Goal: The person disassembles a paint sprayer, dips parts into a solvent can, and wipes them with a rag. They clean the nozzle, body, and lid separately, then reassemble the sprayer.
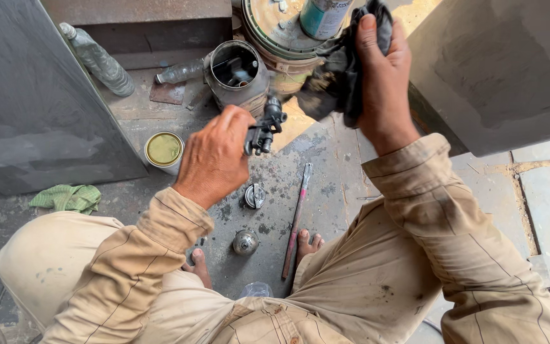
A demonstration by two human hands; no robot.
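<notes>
As I squat on a stained concrete floor and look down between my knees, my left hand is closed in a fist around the body of a small dark metal spray-gun part, whose knobbed end sticks out to the right of my fingers. My right hand is raised higher and further forward, gripping a crumpled black rag that hangs down from my palm, just beside the part but, as far as I can tell, not touching it.

Beyond my hands stands an open grey metal cup, and behind it a large round paint tin with a teal spray can on its lid. 2 clear plastic bottles lie to the left; the bigger bottle leans against a grey metal panel. A small tin with a yellow lid sits near my left wrist. On the floor below my hands lie 2 small round metal caps and a thin reddish rod. A green cloth lies at the far left.
</notes>
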